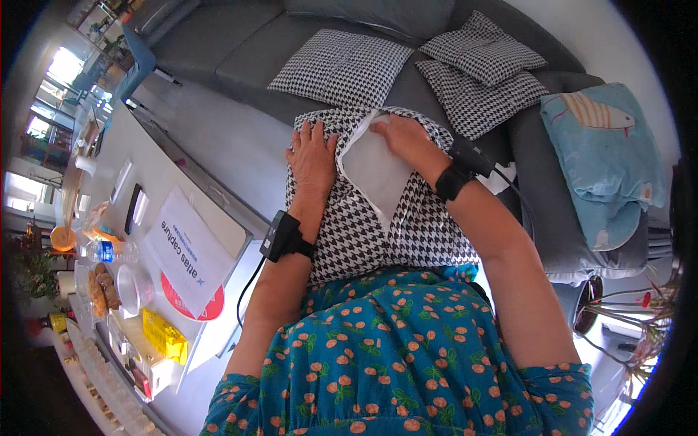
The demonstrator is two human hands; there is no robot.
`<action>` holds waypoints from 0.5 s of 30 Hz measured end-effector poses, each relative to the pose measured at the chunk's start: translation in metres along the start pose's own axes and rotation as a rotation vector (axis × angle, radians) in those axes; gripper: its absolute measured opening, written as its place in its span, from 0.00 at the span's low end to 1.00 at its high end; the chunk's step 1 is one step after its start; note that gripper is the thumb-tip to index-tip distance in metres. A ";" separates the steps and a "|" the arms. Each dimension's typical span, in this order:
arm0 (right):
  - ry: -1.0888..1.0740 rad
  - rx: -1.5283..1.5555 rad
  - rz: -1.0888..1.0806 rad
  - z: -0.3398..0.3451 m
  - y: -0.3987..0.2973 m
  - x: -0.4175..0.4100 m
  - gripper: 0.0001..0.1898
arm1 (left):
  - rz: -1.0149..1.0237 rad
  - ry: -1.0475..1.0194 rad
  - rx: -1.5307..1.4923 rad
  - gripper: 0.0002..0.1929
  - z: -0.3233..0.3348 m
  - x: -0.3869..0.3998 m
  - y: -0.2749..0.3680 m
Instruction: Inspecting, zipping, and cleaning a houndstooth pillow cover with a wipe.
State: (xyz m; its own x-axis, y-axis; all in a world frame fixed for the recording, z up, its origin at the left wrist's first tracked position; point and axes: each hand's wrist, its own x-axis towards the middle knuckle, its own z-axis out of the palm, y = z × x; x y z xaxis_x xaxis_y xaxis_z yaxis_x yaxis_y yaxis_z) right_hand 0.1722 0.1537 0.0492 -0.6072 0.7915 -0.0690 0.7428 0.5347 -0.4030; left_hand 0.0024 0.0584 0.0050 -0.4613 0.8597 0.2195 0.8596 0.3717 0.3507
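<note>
A black-and-white houndstooth cushion (349, 218) rests on my lap, its cover parted along a zipper-like opening. Through the gap shows a white inner cushion (376, 163). My left hand (313, 158) lies flat on the cover, left of the gap, with its fingers a little apart. Bent at the upper right of the opening, the fingers of my right hand (406, 139) grip the cushion; whether they hold the cover's edge or the inner cushion is hidden. Each wrist wears a black strapped device with a cable.
Several houndstooth cushions (343, 65) lie on the grey sofa (245, 49) ahead. A folded blue blanket (600, 158) drapes its right arm. At left, a white table (163, 163) carries a paper sheet (188, 245), a water bottle (112, 251) and a yellow packet (163, 335).
</note>
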 end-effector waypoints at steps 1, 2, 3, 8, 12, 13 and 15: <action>-0.005 -0.030 -0.034 0.006 0.011 0.009 0.16 | 0.011 -0.006 -0.026 0.24 0.000 0.000 0.001; -0.009 -0.059 -0.067 0.013 0.021 0.016 0.16 | 0.023 -0.012 -0.051 0.24 -0.001 0.001 0.001; -0.011 -0.059 -0.067 0.017 0.024 0.022 0.16 | 0.022 -0.014 -0.051 0.24 0.000 0.003 -0.001; -0.177 0.411 0.404 0.006 0.018 0.035 0.29 | -0.009 -0.071 -0.121 0.23 0.004 0.005 -0.014; -0.187 0.386 0.446 0.001 0.015 0.029 0.31 | -0.035 -0.105 -0.113 0.23 -0.001 0.005 -0.010; -0.210 0.394 0.420 -0.005 0.010 0.025 0.30 | -0.031 -0.107 -0.122 0.23 -0.001 0.006 -0.011; -0.225 0.403 0.410 0.003 0.018 0.024 0.30 | -0.013 -0.117 -0.137 0.24 0.001 0.007 -0.008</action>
State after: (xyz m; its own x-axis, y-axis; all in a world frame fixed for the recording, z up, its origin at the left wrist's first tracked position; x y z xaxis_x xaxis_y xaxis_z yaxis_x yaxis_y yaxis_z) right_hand 0.1696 0.1813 0.0373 -0.3723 0.8036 -0.4643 0.7901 0.0119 -0.6129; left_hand -0.0070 0.0620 0.0028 -0.4369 0.8929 0.1091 0.8118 0.3391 0.4753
